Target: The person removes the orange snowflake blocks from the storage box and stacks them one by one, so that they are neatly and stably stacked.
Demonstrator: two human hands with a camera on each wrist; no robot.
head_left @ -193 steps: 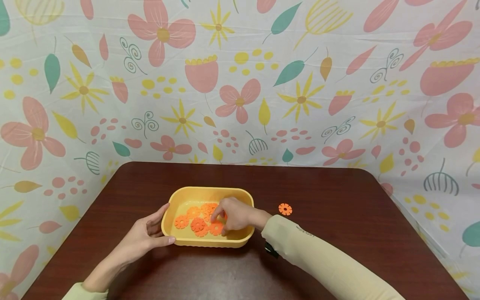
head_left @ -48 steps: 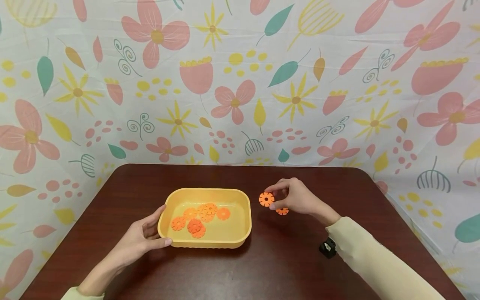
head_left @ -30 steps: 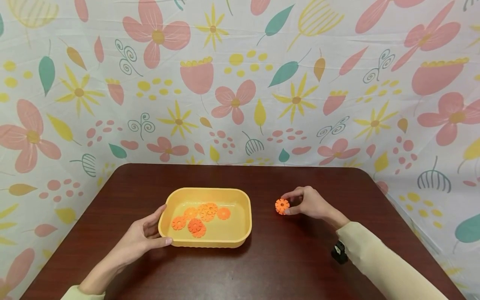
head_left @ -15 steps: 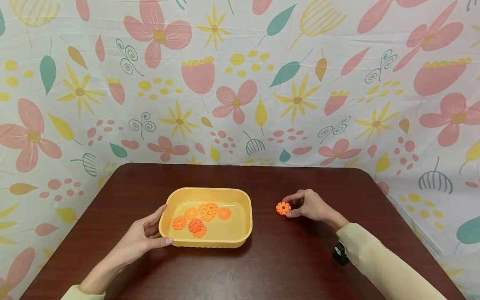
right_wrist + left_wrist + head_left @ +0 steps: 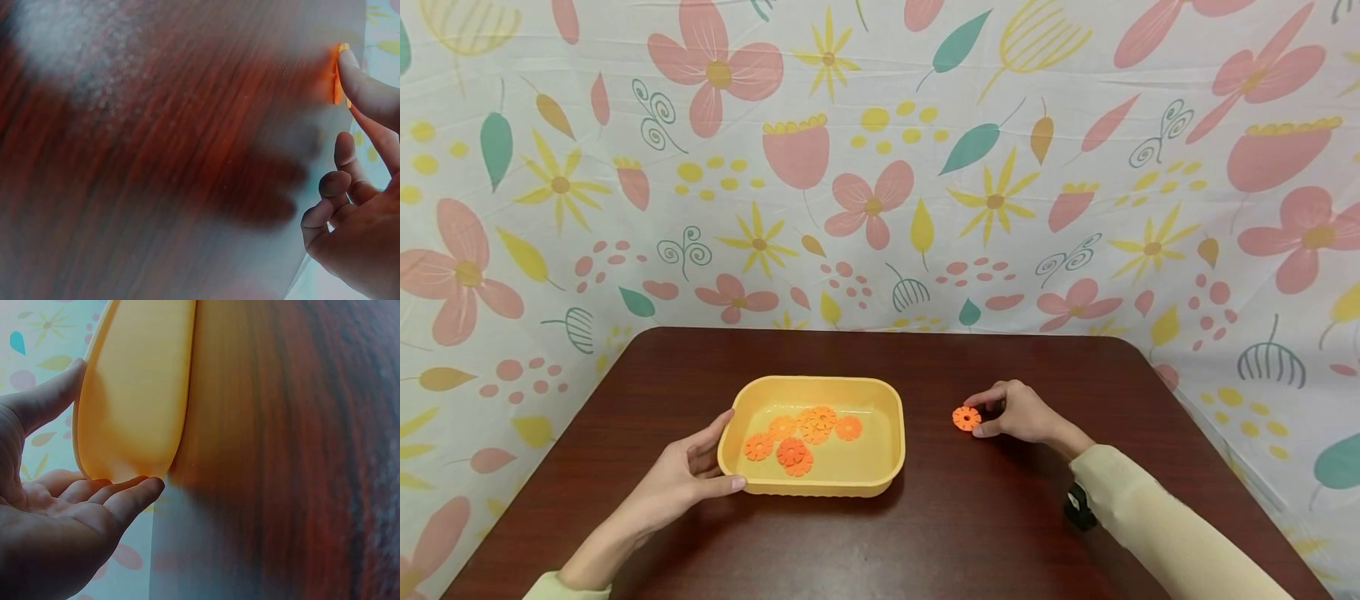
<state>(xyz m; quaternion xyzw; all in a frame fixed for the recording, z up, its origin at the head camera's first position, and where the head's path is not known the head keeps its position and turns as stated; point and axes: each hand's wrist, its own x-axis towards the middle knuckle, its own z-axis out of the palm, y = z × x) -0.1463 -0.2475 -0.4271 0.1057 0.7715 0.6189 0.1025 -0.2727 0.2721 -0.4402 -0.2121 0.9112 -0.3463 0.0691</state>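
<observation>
The right hand (image 5: 1018,412), right of centre in the frame, has thumb and index finger pinched at the right side of an orange notched disc (image 5: 960,419). This disc lies at the surface, its face turned up: bright, flat orange, round, with a small hole in the middle and narrow slots cut round the edge, so it reads like a flower. In the right wrist view it shows edge-on as a thin orange strip at the upper right.

The left hand (image 5: 681,475), lower left, grips the left end of a yellow tray (image 5: 820,487), thumb at the near corner. On the tray's floor, mostly left of its middle, lie loose discs (image 5: 791,452) of the same shape, some overlapping, one a redder orange, others paler.

Farther out are pale sleeves (image 5: 1157,517), a black device (image 5: 1080,506) below the right wrist, the dark reddish-brown surface (image 5: 880,550) and, filling the upper frame, a floral cloth (image 5: 880,108).
</observation>
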